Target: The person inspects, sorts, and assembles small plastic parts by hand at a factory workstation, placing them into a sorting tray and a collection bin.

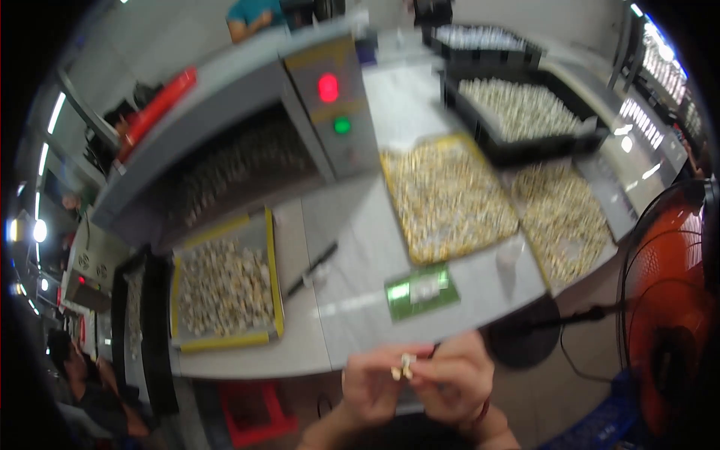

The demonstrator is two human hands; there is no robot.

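Observation:
In front of my body, beyond the near edge of the table, my left hand (pixel 369 384) and my right hand (pixel 459 373) meet with pinched fingers. Between their fingertips is a small pale piece (pixel 406 366) with yellowish ends, too blurred to name its kind; both hands touch it. Just past the hands on the white table (pixel 352 322) lies a flat green packet (pixel 421 292) with a whitish patch. A dark, slim tool (pixel 311 268) rests left of it.
A yellow-edged tray (pixel 225 341) of small pieces sits left, by a grey machine (pixel 330 150) with red and green lights. Similar pieces fill a yellow-rimmed tray (pixel 420 259) and black bins (pixel 517 157) at right. An orange fan (pixel 664 262) stands far right. Other people are around.

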